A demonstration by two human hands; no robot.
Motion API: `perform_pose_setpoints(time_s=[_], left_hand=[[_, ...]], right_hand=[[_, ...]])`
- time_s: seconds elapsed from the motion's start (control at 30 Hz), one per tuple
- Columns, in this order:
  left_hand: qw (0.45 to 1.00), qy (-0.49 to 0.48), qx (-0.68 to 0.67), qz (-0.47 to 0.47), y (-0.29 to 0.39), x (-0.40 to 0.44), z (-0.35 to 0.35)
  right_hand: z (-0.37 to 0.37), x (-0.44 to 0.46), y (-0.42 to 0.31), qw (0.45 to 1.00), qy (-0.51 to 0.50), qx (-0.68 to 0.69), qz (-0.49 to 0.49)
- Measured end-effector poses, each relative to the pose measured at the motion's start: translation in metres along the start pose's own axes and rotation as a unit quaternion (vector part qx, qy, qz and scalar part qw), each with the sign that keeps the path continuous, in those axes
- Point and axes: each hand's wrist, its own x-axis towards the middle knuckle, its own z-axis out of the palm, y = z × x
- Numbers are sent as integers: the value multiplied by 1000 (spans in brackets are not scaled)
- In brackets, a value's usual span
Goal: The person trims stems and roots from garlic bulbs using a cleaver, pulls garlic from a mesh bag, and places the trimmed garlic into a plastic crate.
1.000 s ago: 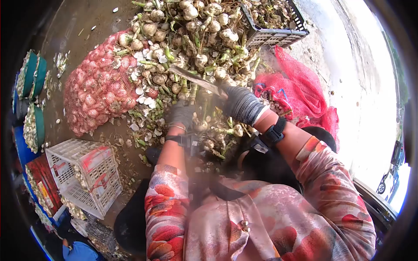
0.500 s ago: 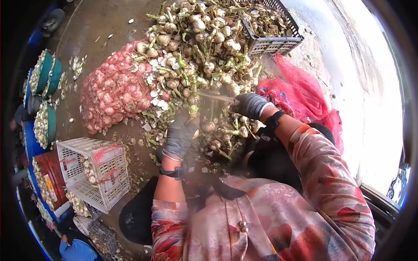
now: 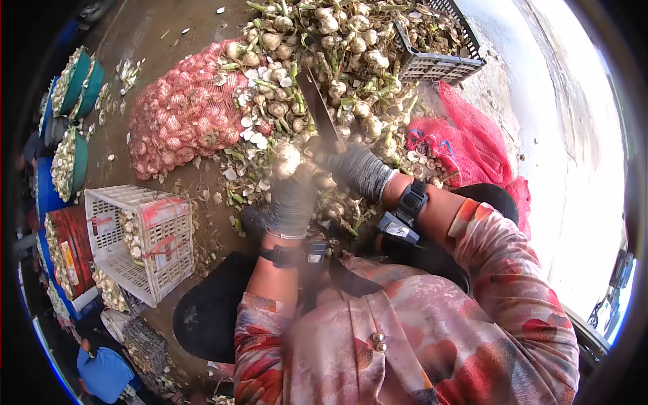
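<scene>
In my gloved left hand point(image 3: 291, 202) is a garlic bulb point(image 3: 287, 160), pale and round, held at the fingertips. My gloved right hand point(image 3: 356, 170) grips a knife point(image 3: 317, 108) whose broad blade points up and away from me, close beside the bulb. The knife's handle is hidden in the fist. Beyond both hands lies a heap of garlic point(image 3: 337, 57) with green stems and dry roots. Left of the heap, a red mesh bag point(image 3: 182, 118) is packed with bulbs.
A black crate point(image 3: 442, 67) of trimmings stands at the far right, with a loose pink mesh bag point(image 3: 466, 138) below it. A white crate point(image 3: 145, 243) lies at left. Green tubs point(image 3: 79, 162) of garlic line the left side, and a person in blue point(image 3: 104, 374) is at lower left.
The knife blade has swung from pointing left to pointing up and away. My right hand has moved left and slightly down, nearer my left hand, where the bulb now shows clearly.
</scene>
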Motion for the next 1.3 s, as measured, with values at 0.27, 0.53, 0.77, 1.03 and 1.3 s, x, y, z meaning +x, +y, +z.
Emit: perform_pose_setpoints(time_s=[0.27,0.53,0.77,1.03,1.3], left_hand=[[954,10,240,176,-39,1,-23],[997,57,47,9,-59,-22,-25],[999,23,-38,17,-43,-16,-17],[994,0,-98,37,-36,-19,-12],[961,224,-45,157,18,-36,-128]], right_hand=[[-29,-33,-6,843,107,-427,-311],[-18,-51,-18,815,42,-485,-315],[-17,-38,-1,809,52,-494,-315],[-30,-7,26,781,52,-554,-284],[-106,78,89,817,84,-563,-92]])
